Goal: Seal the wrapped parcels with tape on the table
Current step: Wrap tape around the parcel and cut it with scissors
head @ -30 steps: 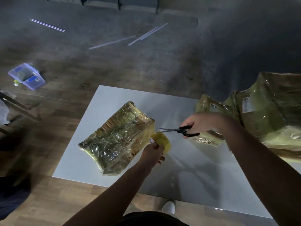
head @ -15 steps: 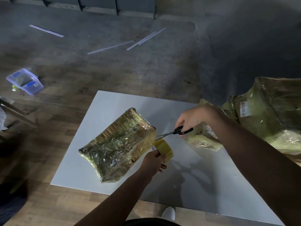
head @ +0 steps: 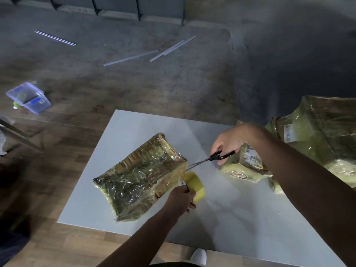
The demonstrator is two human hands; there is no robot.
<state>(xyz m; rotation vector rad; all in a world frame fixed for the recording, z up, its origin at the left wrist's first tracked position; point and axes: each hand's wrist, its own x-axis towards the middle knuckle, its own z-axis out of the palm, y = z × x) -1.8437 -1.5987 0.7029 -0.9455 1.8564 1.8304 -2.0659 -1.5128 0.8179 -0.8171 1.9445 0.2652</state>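
Tipped lower than a second ago, the scissors (head: 210, 158) sit in the right grip (head: 228, 140), fingers curled through the black loops, and their thin steel blades now reach the right end of the parcel (head: 140, 176). Just beside that end, the left grip (head: 181, 199) clasps the yellow tape (head: 194, 183) roll. Resting on the white tabletop (head: 240, 218), the parcel is a brick-shaped block under crinkled, glossy film; it looks stiff and fairly light but slippery, so I would steady it with flat pressure on top or hold its short ends, not the loose film.
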